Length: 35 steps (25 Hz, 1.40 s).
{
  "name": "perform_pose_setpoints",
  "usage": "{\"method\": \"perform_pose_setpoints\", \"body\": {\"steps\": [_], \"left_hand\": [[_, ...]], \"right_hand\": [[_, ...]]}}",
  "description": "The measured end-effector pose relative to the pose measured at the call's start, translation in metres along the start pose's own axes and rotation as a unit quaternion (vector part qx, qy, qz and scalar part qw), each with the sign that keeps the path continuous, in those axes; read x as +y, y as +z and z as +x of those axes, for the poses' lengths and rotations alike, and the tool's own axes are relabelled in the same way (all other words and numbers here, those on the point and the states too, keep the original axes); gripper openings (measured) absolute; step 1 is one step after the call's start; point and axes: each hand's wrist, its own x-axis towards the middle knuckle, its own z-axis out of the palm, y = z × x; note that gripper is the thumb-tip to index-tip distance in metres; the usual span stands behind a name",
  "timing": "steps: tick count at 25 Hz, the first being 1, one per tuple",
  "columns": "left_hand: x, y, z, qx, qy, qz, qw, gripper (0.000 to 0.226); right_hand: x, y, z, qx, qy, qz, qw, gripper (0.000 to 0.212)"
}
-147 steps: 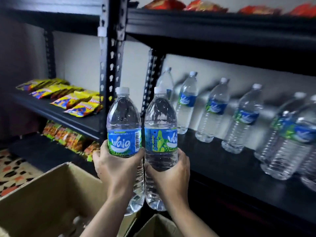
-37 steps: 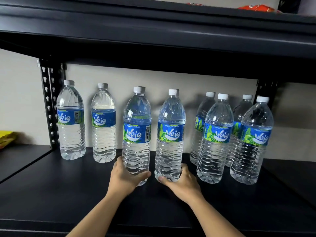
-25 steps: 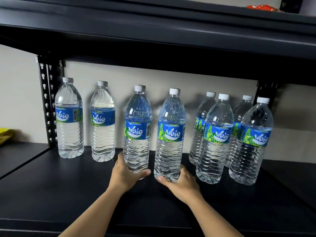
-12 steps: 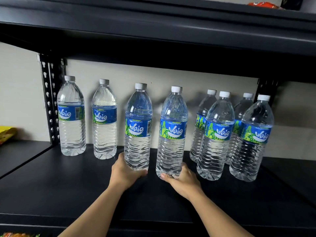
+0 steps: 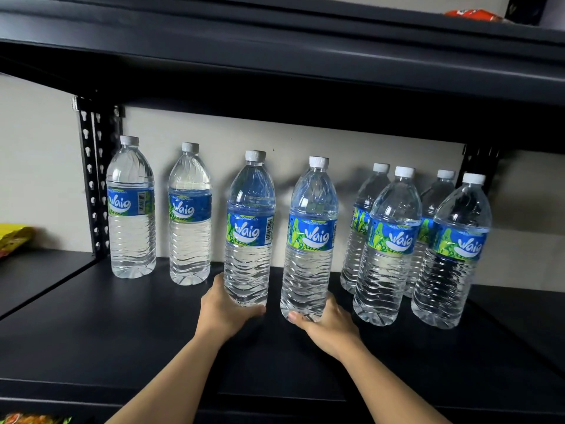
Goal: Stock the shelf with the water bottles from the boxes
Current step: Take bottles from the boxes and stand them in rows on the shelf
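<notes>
I hold two water bottles in the middle of the frame. The left bottle (image 5: 249,234) is in my left hand (image 5: 224,313). My fingers and thumb curl round its bottom part. The right bottle (image 5: 310,240) is in my right hand (image 5: 330,325), which grips it low down too, with the thumb in front. Both bottles are upright, just beside each other with a small gap between them. Both are full of clear water, with white caps and blue and green labels that say Waig. Their bottoms are right at the black shelf (image 5: 122,332), but I cannot tell if they rest on it.

More bottles stand on the same shelf. Two back bottles (image 5: 131,209) stand by the wall at the left of the frame, apart from each other. Four side bottles (image 5: 388,249) stand in a bunch at the right of the frame, two in front and two behind. The nearest one is just beside my right bottle.

Behind them is a pale wall (image 5: 305,142). A black post (image 5: 91,179) with holes goes up at the left. The top shelf (image 5: 275,56) runs across the upper part of the frame. An orange packet (image 5: 470,15) lies on it at the upper right. A yellow packet (image 5: 12,240) lies at the left edge. A bit of a corner packet (image 5: 33,419) peeks in at the lower left.
</notes>
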Motion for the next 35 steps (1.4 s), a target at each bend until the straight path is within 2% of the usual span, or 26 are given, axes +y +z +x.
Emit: {"method": "perform_pose_setpoints", "body": {"steps": [18,22,26,29,33,35], "left_hand": [[0.006,-0.003,-0.003,-0.008,-0.004,0.018,1.0,0.085],[0.009,-0.006,-0.005,-0.025,-0.013,0.041,0.999,0.091],[0.009,-0.01,-0.016,-0.062,-0.019,0.132,0.989,0.095],[0.005,-0.021,-0.036,-0.099,0.0,0.262,0.96,0.095],[-0.007,-0.057,-0.072,-0.125,0.058,0.368,0.92,0.087],[-0.021,-0.085,-0.099,-0.11,0.118,0.408,0.899,0.087]], "right_hand": [[0.0,0.0,-0.001,-0.009,-0.005,-0.027,1.0,0.084],[-0.001,-0.002,-0.002,-0.015,0.001,-0.033,0.999,0.086],[-0.005,-0.005,-0.005,-0.033,0.01,-0.025,0.999,0.094],[-0.007,-0.006,-0.014,-0.025,0.016,-0.04,0.999,0.102],[-0.01,0.011,-0.043,-0.003,0.04,-0.22,0.975,0.09],[-0.02,0.022,-0.069,0.001,0.047,-0.257,0.965,0.08]]}}
